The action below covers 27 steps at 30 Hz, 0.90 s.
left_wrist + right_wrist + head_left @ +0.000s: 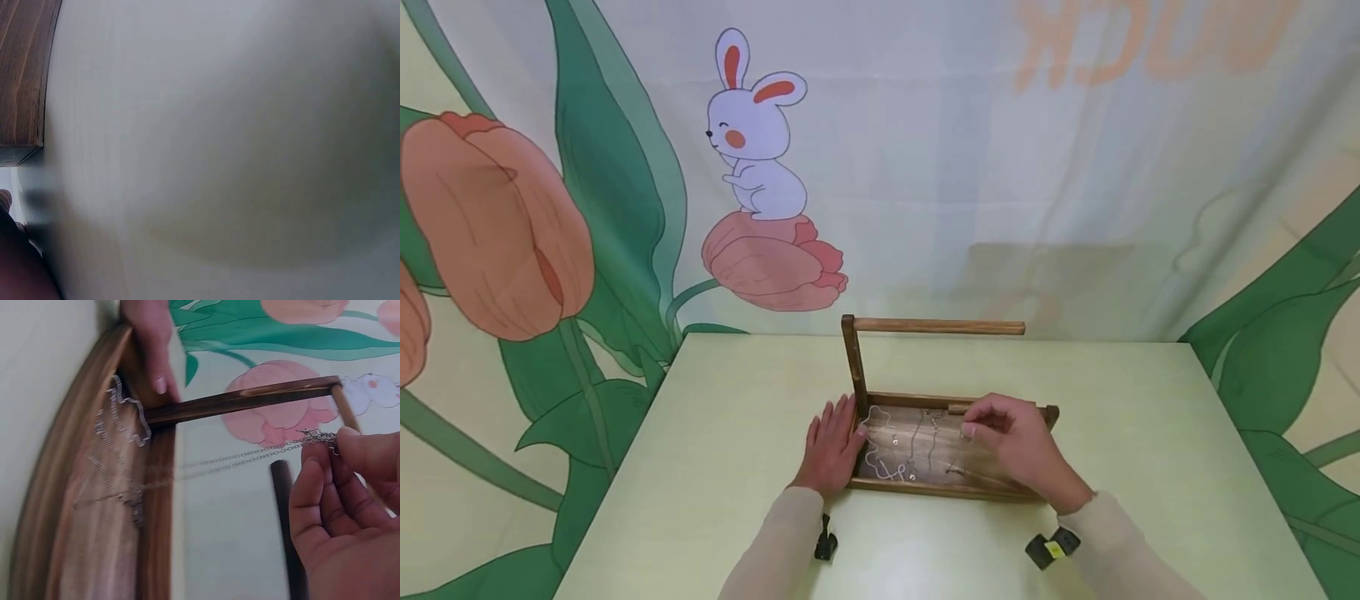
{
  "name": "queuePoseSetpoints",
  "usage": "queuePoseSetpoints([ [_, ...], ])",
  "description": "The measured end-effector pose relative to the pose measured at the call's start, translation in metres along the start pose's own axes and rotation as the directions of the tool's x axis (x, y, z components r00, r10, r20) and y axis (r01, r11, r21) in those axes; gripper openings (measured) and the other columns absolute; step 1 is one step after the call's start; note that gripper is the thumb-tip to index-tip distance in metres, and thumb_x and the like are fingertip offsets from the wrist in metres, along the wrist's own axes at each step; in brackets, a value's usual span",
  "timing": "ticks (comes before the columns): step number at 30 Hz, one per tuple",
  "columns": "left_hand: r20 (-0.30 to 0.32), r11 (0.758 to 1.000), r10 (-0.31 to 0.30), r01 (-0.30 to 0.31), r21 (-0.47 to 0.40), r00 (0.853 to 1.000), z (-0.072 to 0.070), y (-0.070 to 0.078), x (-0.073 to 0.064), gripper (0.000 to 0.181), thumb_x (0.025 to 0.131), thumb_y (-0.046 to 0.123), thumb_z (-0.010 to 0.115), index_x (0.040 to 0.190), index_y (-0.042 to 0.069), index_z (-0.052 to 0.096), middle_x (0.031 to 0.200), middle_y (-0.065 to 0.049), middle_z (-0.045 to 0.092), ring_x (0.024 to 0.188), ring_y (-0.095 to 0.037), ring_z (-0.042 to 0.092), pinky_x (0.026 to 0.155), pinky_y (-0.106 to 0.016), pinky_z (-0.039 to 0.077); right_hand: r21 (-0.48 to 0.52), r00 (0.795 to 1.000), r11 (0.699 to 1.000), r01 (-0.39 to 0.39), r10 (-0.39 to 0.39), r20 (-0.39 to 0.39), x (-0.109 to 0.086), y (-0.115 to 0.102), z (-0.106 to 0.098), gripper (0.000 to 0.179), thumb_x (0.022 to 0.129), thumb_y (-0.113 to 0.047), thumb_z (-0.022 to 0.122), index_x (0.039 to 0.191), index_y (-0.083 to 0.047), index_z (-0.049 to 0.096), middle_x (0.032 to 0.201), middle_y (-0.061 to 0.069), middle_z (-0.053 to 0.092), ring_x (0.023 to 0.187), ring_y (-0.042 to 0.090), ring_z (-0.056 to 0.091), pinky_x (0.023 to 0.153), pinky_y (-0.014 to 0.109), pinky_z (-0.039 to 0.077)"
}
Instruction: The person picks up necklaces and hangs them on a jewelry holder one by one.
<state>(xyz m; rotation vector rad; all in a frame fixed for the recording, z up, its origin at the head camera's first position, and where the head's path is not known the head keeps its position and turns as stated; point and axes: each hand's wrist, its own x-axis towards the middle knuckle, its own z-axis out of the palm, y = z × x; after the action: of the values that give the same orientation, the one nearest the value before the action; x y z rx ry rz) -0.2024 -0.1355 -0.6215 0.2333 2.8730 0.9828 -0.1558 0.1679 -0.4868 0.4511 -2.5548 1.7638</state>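
The right hand [1015, 437] hides part of the wooden tray [940, 492] and bunched silver chain [320, 438]; I can't identify one tiny shiny bit [895, 442]; orange lettering [1097, 77] is cut off above.

Post [854, 367] and bar [940, 326] hinder reaching the tray [932, 491] from behind; front middle is free.

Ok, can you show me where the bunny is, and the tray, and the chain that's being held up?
Bunny [758, 125]: head view, on its head.
Tray [932, 489]: head view, on its near rim.
Chain [320, 438]: right wrist view, on its bunched-up end.
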Motion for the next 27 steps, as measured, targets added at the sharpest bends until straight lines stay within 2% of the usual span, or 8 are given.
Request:
queuePoseSetpoints([
  [3,0.008,1.0,-0.005,0.005,0.004,1.0,-0.001,0.001,0.0,0.066,0.112,0.045,0.036,0.169,0.018,0.016,0.177,-0.009,0.017,0.165,-0.037,0.008,0.133,-0.06,0.003,0.019,0.999,0.999,-0.04,0.04,0.008,0.003,-0.009,-0.003,0.007,0.093,-0.001,0.074,0.099,-0.005,0.073,0.093,0.012,0.074,0.078,0.017,0.068,0.068,0.025,0.059],
  [7,0.006,1.0,-0.008,0.008,0.004,1.0,-0.003,0.002,0.0,0.066,0.112,0.044,0.036,0.169,0.018,0.016,0.177,-0.009,0.017,0.165,-0.036,0.008,0.133,-0.059,0.003,0.038,0.997,0.997,-0.072,0.071,0.023,0.007,-0.019,-0.005,0.01,0.093,0.0,0.074,0.101,-0.006,0.073,0.097,0.012,0.074,0.085,0.03,0.07,0.07,0.025,0.059],
  [10,0.004,1.0,-0.008,0.008,0.001,1.0,-0.003,0.002,-0.001,0.066,0.112,0.044,0.036,0.169,0.018,0.016,0.177,-0.009,0.018,0.165,-0.036,0.008,0.133,-0.06,0.004,0.045,0.996,0.995,-0.087,0.086,0.033,0.008,-0.026,-0.005,0.01,0.094,0.0,0.073,0.102,-0.006,0.073,0.099,0.013,0.074,0.086,0.033,0.07,0.07,0.026,0.059],
  [18,0.006,1.0,-0.015,0.015,0.003,1.0,-0.001,0.002,-0.001,0.066,0.112,0.046,0.035,0.169,0.02,0.016,0.177,-0.007,0.017,0.165,-0.035,0.008,0.133,-0.058,0.003,0.088,0.999,0.995,-0.044,0.042,0.028,0.01,-0.04,-0.005,0.007,0.095,-0.001,0.073,0.102,-0.003,0.072,0.099,0.014,0.072,0.084,0.019,0.067,0.075,0.024,0.058],
  [27,0.001,1.0,-0.01,0.01,0.018,1.0,-0.001,0.001,0.0,0.065,0.112,0.044,0.035,0.169,0.019,0.018,0.176,-0.009,0.019,0.165,-0.037,0.008,0.133,-0.06,0.004,0.2,0.998,0.977,-0.066,0.062,0.025,0.013,-0.056,-0.007,0.011,0.095,0.001,0.07,0.105,0.005,0.069,0.1,0.016,0.07,0.087,0.017,0.069,0.078,0.024,0.06],
])
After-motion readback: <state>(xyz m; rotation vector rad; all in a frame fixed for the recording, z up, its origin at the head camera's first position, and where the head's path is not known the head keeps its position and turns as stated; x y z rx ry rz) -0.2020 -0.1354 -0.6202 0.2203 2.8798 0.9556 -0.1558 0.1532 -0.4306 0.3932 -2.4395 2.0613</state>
